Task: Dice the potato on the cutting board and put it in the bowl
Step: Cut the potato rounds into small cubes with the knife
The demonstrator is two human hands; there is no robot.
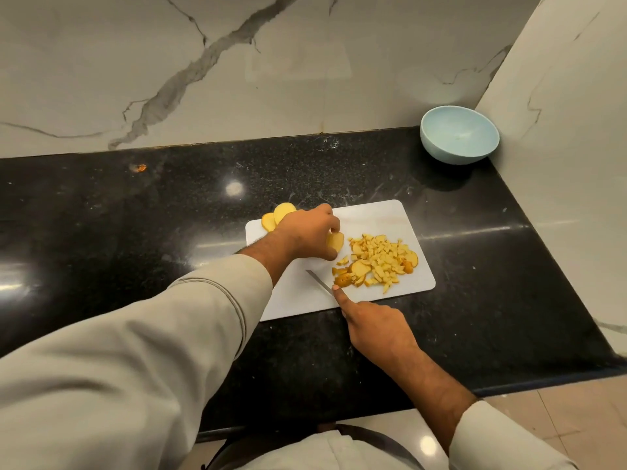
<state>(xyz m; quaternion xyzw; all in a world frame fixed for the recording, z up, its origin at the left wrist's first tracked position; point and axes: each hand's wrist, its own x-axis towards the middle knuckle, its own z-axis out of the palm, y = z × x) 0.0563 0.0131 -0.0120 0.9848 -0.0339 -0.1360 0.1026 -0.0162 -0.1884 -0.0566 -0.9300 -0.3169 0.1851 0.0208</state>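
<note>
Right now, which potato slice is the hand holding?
The slice in the left hand, mid-board. The other two uncut slices lie untouched at the cutting board's far left corner.

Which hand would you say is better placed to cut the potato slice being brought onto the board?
Right: the right hand grips the knife, blade on the cutting board, while the left hand holds the potato slice.

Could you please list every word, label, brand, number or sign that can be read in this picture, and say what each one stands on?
None: no readable text shows anywhere in this view.
The cutting board, the bowl and the knife bear no print, label or brand mark.
The counter and the wall show only stone veining and speckle, no writing.
</note>
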